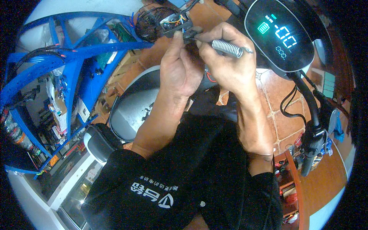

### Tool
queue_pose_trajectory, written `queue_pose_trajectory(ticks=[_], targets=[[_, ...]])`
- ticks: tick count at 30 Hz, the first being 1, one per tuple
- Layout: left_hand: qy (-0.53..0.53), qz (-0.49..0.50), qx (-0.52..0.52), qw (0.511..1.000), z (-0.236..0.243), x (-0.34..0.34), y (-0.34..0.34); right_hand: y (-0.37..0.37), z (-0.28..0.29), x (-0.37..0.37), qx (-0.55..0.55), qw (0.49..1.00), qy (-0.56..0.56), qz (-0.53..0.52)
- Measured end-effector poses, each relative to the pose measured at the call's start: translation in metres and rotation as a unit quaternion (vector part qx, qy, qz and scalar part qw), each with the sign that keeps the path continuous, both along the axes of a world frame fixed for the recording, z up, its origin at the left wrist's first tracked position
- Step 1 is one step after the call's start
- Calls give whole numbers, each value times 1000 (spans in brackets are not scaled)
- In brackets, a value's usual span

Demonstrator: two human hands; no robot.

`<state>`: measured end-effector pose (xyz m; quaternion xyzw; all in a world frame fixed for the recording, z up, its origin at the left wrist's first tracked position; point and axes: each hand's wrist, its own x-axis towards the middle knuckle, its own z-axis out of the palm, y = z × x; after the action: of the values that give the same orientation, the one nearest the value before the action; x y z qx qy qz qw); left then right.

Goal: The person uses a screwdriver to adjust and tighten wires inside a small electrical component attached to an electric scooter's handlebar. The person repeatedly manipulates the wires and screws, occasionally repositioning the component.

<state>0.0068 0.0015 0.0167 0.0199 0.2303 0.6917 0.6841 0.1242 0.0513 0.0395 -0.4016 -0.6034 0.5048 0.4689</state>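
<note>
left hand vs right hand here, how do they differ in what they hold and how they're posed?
The left hand pinches a small dark switch housing with coloured wires at its fingertips; the right hand grips a tool with a coiled metal spring handle. The left hand shows its back, fingers pointing up; the right hand is curled around the tool, which lies across it pointing right. Both are bare, raised close together beside the lit round display.
</note>
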Motion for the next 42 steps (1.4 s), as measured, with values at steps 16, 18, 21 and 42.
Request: queue_pose_trajectory(ticks=[16, 18, 21, 42], targets=[[-35, -3, 25, 999, -3, -1, -1, 2, -1, 2, -18, 1000, 7, 8], [-44, -9, 22, 999, 0, 0, 0, 2, -2, 3, -21, 1000, 12, 13], [17, 14, -44, 999, 16, 9, 3, 2, -3, 4, -28, 999, 19, 17], [-113, -29, 50, 992, -5, -8, -1, 2, 4, -1, 19, 1000, -15, 19]])
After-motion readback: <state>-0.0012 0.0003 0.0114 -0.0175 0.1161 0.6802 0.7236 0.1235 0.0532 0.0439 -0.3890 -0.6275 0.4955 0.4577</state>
